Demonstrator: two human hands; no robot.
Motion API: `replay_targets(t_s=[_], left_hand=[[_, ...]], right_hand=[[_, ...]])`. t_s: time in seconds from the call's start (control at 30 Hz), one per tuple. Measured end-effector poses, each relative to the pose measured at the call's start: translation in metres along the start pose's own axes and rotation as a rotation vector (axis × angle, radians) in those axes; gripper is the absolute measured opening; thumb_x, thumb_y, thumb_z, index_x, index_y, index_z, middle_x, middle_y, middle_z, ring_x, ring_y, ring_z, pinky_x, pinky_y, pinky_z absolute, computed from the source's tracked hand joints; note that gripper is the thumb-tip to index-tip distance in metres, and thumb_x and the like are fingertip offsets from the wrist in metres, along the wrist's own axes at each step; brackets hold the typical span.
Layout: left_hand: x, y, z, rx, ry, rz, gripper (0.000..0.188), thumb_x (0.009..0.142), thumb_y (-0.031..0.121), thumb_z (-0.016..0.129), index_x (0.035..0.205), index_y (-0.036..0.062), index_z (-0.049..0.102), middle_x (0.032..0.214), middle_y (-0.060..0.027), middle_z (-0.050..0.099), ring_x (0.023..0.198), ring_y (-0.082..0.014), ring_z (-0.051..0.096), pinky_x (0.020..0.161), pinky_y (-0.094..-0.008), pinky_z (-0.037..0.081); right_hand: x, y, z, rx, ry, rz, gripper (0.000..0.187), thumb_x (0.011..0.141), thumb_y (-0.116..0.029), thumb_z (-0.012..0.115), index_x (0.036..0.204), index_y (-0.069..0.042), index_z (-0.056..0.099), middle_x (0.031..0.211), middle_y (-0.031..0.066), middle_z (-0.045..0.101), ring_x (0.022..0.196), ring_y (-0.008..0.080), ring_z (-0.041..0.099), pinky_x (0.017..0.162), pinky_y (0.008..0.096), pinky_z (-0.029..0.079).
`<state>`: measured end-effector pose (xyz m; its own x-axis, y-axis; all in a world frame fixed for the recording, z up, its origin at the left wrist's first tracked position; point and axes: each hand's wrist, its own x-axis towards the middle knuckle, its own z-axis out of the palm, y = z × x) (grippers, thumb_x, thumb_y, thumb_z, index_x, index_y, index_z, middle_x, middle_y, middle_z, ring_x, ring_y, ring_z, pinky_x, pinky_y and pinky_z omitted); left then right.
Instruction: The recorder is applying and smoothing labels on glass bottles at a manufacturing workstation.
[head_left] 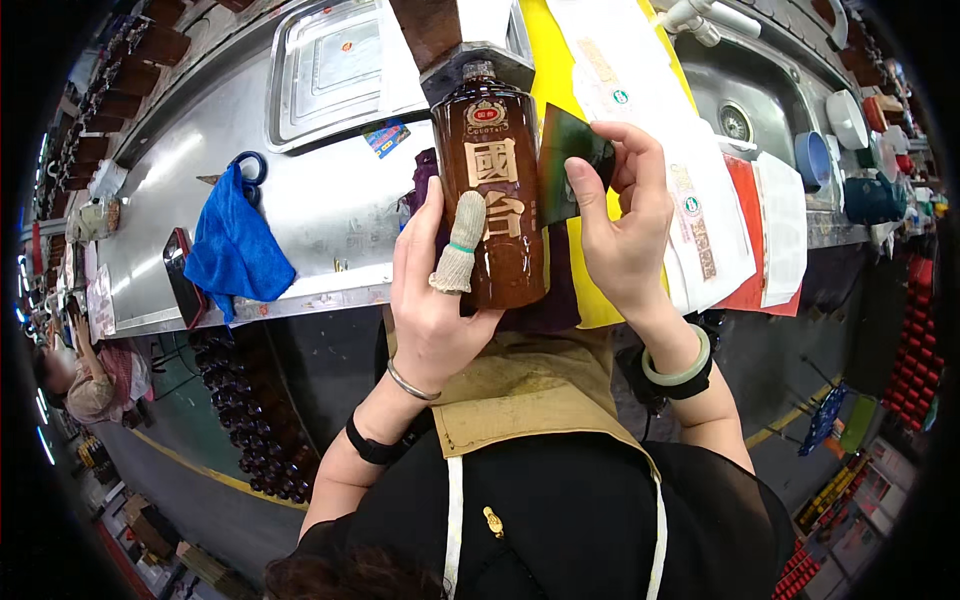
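A brown bottle point(520, 265) with raised gold characters and a red emblem lies at the front of the metal counter, its neck pointing away from me. My left hand point(435, 320) holds its lower left side, one finger in a knitted finger cot point(458, 250) laid over the front. To its right, my right hand point(630, 225) pinches a dark green, glossy sheet point(562, 165) between thumb and fingers. The sheet's left edge is close beside the bottle; whether they touch I cannot tell. The bottle's neck end meets a dark angular block point(470, 65).
On the left lie a blue cloth point(235, 245), scissors point(250, 165) and a dark red phone-like object point(183, 275). A metal tray point(285, 85) stands behind. White printed sheets point(715, 235) cover yellow material point(595, 285) at right, beside a sink point(770, 85). A person point(95, 380) is far left.
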<state>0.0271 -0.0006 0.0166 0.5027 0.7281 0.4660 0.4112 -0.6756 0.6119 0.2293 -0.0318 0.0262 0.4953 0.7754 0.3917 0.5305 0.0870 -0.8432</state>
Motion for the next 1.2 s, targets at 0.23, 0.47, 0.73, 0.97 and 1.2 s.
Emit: replay_targets(t_s=[0.23,0.47,0.73,0.97,1.2], left_hand=[[-0.003,-0.001,0.000,-0.051,0.019,-0.007,0.085,0.068,0.006,0.090,0.147,-0.0014,0.058,0.158,-0.0291,0.046,0.135,-0.0455,0.055,0.111,-0.0489,0.047],[-0.010,-0.006,-0.014,-0.171,-0.081,-0.098,0.126,0.062,0.037,0.100,0.159,-0.0097,0.034,0.160,-0.0290,0.043,0.143,-0.0432,0.048,0.119,-0.0488,0.040],[-0.018,-0.025,-0.021,-0.474,0.069,-0.105,0.141,0.078,0.102,0.033,0.163,-0.0102,0.020,0.167,-0.0286,0.030,0.152,-0.0399,0.037,0.124,-0.0508,0.032],[-0.016,-0.026,-0.016,-0.478,0.166,-0.238,0.139,0.076,0.105,0.015,0.165,-0.0012,0.026,0.167,-0.0230,0.036,0.150,-0.0362,0.042,0.120,-0.0511,0.037],[-0.012,-0.020,-0.018,-0.478,0.077,-0.315,0.136,0.079,0.102,0.012,0.165,-0.0020,0.027,0.165,-0.0236,0.039,0.146,-0.0352,0.046,0.118,-0.0504,0.040]], right_hand=[[0.027,0.000,-0.010,-0.067,-0.058,-0.197,0.036,0.091,0.003,0.075,0.125,-0.003,0.064,0.097,0.0115,0.072,0.080,0.0198,0.072,0.073,0.0326,0.057],[0.063,-0.026,-0.004,-0.344,-0.214,-0.801,0.023,0.077,-0.006,0.073,0.096,-0.018,0.078,0.101,-0.0087,0.076,0.091,0.0199,0.062,0.086,0.0355,0.042],[0.084,-0.053,0.017,-0.334,-0.473,-0.744,0.025,0.085,-0.020,0.079,0.107,-0.010,0.073,0.092,0.0026,0.069,0.090,0.0247,0.067,0.084,0.0397,0.049],[0.057,-0.035,0.001,-0.269,-0.538,-1.105,0.021,0.086,-0.020,0.067,0.107,-0.022,0.070,0.094,-0.0064,0.063,0.084,0.0176,0.055,0.085,0.0354,0.044],[0.094,-0.010,0.003,-0.207,-0.222,-0.740,0.021,0.086,-0.011,0.079,0.107,-0.013,0.074,0.098,0.0005,0.073,0.087,0.0217,0.064,0.083,0.0373,0.045]])
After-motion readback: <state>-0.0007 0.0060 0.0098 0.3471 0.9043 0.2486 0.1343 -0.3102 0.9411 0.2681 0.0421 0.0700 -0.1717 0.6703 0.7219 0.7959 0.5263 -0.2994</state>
